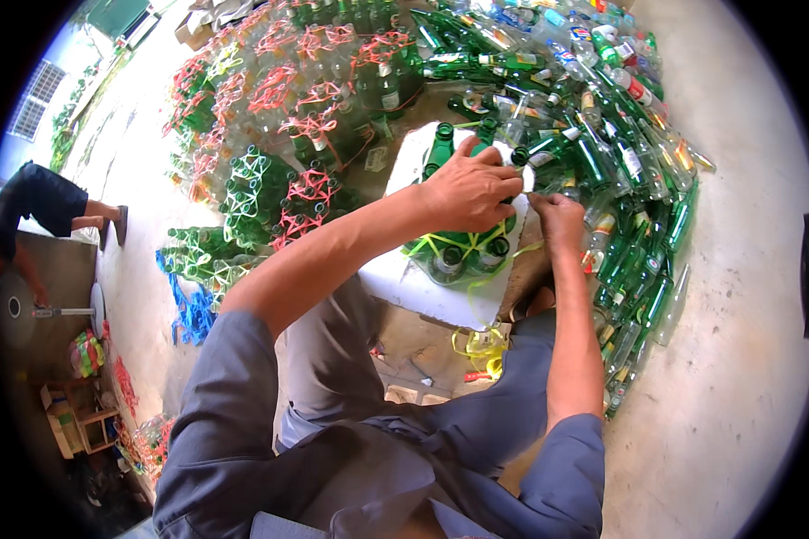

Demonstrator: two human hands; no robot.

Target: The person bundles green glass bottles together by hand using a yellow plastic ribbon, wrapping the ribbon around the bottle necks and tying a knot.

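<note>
Green glass bottles stand upright in a cluster on a white board in front of my knees. Yellow-green plastic strap laces round their necks on the near side. Over the bottle tops lies my left hand, its fingers curled down among the necks; what they grip is hidden beneath them. Just right of the cluster, my right hand is closed in a pinch at the strap, whose loose length hangs by the board. The pinched end itself is too small to see clearly.
A large heap of loose bottles lies to the right. Bundles tied with red strap stand at the far left, near blue strap. Yellow strap lies by my feet. Another person bends over at the left edge.
</note>
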